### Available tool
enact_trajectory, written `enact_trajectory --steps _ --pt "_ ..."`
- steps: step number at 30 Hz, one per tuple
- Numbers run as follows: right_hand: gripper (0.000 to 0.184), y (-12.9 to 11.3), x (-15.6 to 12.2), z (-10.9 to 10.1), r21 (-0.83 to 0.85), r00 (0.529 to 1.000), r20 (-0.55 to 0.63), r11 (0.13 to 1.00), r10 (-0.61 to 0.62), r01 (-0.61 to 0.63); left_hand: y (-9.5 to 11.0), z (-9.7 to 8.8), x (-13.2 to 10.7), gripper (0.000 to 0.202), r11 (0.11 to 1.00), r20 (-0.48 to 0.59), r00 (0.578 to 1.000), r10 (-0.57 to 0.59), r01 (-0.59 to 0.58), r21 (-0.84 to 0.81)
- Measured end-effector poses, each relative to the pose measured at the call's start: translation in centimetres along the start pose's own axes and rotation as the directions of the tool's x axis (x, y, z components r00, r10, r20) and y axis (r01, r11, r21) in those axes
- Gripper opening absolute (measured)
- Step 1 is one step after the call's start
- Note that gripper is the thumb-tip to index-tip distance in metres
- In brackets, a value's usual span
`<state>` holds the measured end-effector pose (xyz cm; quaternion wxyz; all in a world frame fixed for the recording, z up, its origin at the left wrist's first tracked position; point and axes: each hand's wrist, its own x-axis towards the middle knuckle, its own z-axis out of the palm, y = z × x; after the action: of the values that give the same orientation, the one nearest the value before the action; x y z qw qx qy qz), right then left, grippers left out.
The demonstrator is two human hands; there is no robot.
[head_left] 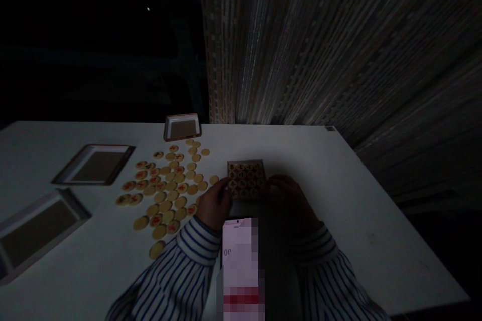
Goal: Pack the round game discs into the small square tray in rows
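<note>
A small square box (246,178) filled with round wooden game pieces sits on the white table (339,200). My left hand (214,203) curls against the box's left side, fingers bent on its edge. My right hand (288,190) rests in shadow at the box's right side, fingers closed against it. Both wrists wear striped sleeves. A spread of several loose yellow discs (169,188), some with red marks, lies to the left of my left hand.
Three open box trays lie on the table: one (182,127) at the back, one (94,164) to the left, one (35,228) at the near left. A phone (241,261) hangs in front of my chest. A striped curtain (320,45) hangs behind.
</note>
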<state>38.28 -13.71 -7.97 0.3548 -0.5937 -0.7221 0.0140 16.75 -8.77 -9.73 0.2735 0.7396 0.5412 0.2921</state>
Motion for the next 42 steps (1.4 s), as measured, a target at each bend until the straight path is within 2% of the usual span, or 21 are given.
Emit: enact_trajectory --steps 10,15,24,42 --pt "0.023 -0.16 -0.39 0.2 -0.043 0.993 0.09 0.997 0.073 -0.069 0.16 -0.13 0.12 0.037 1.0 0.001 1.0 0.001 -0.001 -0.021" --pt "0.021 -0.16 -0.33 0.36 -0.048 0.994 0.091 0.997 0.06 -0.056 0.22 -0.17 0.08 0.037 1.0 -0.009 1.0 0.001 -0.001 -0.027" --pt "0.02 -0.34 -0.18 0.05 -0.056 0.981 0.18 0.996 0.075 -0.066 -0.1 0.02 0.15 0.038 1.0 -0.001 1.0 0.013 -0.013 -0.007" --pt "0.019 -0.22 -0.14 0.06 -0.078 0.982 0.179 0.996 0.054 -0.041 -0.05 0.09 0.13 0.035 1.0 -0.021 1.0 0.015 -0.016 -0.019"
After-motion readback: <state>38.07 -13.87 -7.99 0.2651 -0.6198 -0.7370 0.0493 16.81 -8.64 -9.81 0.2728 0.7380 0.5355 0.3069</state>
